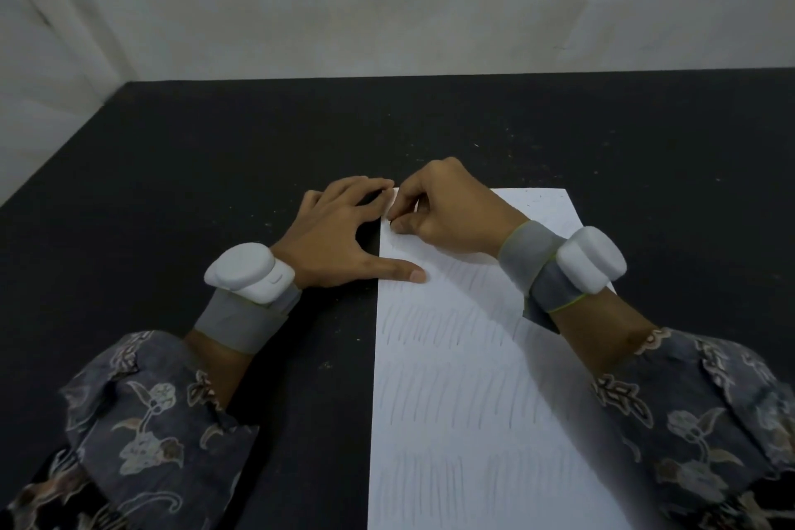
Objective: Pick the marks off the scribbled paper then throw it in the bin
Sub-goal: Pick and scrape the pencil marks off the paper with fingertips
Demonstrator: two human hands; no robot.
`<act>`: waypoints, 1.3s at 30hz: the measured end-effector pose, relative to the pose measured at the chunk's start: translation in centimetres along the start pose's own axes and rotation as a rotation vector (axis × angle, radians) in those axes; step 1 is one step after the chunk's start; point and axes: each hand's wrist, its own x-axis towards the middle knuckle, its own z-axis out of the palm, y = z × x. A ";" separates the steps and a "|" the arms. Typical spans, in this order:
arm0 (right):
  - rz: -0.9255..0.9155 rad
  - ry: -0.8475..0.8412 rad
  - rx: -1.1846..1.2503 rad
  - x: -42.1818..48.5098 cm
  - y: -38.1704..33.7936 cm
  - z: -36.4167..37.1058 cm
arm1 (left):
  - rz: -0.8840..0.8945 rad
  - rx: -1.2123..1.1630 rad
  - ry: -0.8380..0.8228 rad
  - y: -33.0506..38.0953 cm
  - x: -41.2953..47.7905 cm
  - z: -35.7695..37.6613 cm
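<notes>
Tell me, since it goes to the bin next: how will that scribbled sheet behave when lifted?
The paper looks like one thin sheet lying flat on the black table, so it will probably droop and be very light. It may slide when pushed, which could be why the left hand rests at its edge.

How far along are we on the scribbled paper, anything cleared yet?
Done: little that shows; pencil strokes cover most of the paper. In hand: the right hand has its fingers curled at the sheet's far left corner, seemingly holding something small, too hidden to name, while the left hand steadies the sheet's edge with its thumb. Left: nearly all rows, then binning; no bin in view.
</notes>
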 end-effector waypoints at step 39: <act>0.092 0.102 0.034 -0.1 0.0 0.1 | -0.007 0.007 -0.001 0.2 -0.1 -0.1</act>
